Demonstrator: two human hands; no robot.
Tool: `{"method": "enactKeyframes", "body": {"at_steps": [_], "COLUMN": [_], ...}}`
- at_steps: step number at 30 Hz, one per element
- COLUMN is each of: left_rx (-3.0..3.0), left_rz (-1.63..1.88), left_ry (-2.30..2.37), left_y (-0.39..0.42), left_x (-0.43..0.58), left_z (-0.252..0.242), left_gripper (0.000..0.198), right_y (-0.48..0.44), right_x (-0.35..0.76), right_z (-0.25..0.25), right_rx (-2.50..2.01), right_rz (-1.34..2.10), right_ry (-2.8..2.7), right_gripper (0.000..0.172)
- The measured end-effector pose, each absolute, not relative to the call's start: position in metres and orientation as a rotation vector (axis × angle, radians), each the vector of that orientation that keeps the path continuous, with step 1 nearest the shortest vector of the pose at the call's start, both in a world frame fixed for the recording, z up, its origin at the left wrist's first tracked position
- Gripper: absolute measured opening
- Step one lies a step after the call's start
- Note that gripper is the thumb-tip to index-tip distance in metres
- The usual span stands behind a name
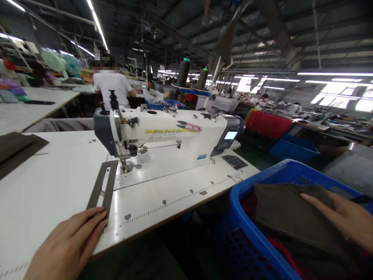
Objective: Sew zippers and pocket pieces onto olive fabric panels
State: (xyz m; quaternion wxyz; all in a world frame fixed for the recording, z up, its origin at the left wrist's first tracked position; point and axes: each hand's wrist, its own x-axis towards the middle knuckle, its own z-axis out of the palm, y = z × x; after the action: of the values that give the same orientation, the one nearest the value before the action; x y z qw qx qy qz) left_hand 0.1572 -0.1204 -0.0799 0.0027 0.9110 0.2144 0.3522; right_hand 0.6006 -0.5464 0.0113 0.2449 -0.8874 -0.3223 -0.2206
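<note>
Fingers of my left hand (68, 243) lie stretched out together on the near end of a dark olive fabric strip (111, 186) with a long slot in it. The thumb is hidden. The strip's far end lies just left of the presser foot of a white sewing machine (189, 144). On the right, my right hand (346, 217) grips a folded olive fabric piece (282, 210) in a blue plastic basket (239, 194), with some of its fingers out of sight. Red material (284, 252) shows beneath that piece.
More olive fabric (20, 149) lies at the table's left. Pink-handled thread snips (190, 126) and a yellow tape rest on the machine. Thread cones (183, 72) stand behind it. A person in a white shirt (112, 87) works beyond, facing away. A ruler scale (175, 198) runs along the table's front edge.
</note>
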Motion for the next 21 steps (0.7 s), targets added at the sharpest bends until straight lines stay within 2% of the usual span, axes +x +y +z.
{"method": "enactKeyframes", "body": {"at_steps": [3,5,8,11,13,15,18,21], "left_rx": [2.960,2.983,2.972,2.960,2.956,2.953,2.941,2.899], "left_rz": [1.063,1.077,1.104,1.094,1.075,1.065,1.029,1.032], "left_ry": [0.667,0.656,0.663,0.685,0.713,0.734,0.736,0.664], "left_y": [-0.121,-0.123,-0.129,-0.137,-0.141,-0.144,-0.149,-0.153], "left_x": [0.160,0.162,0.165,0.166,0.164,0.163,0.167,0.186], "left_z": [-0.076,-0.072,-0.062,-0.052,-0.049,-0.048,-0.048,-0.043], "left_gripper": [0.028,0.031,0.034,0.033,0.033,0.032,0.029,0.023], "right_y": [-0.482,-0.430,-0.354,-0.300,-0.282,-0.277,-0.280,-0.278], "right_x": [0.555,0.525,0.502,0.498,0.494,0.484,0.460,0.438], "right_z": [0.069,0.081,0.055,0.010,-0.010,-0.017,-0.021,-0.029], "right_rx": [-2.362,-2.164,-1.893,-1.939,-1.970,-1.965,-1.917,-1.915], "right_rz": [-0.308,-0.106,0.128,0.258,0.158,-0.144,-0.439,-0.346], "right_ry": [-0.718,-0.663,-0.701,-0.899,-0.965,-1.122,-1.597,-1.961], "right_gripper": [0.041,0.046,0.049,0.043,0.048,0.049,0.032,0.015]}}
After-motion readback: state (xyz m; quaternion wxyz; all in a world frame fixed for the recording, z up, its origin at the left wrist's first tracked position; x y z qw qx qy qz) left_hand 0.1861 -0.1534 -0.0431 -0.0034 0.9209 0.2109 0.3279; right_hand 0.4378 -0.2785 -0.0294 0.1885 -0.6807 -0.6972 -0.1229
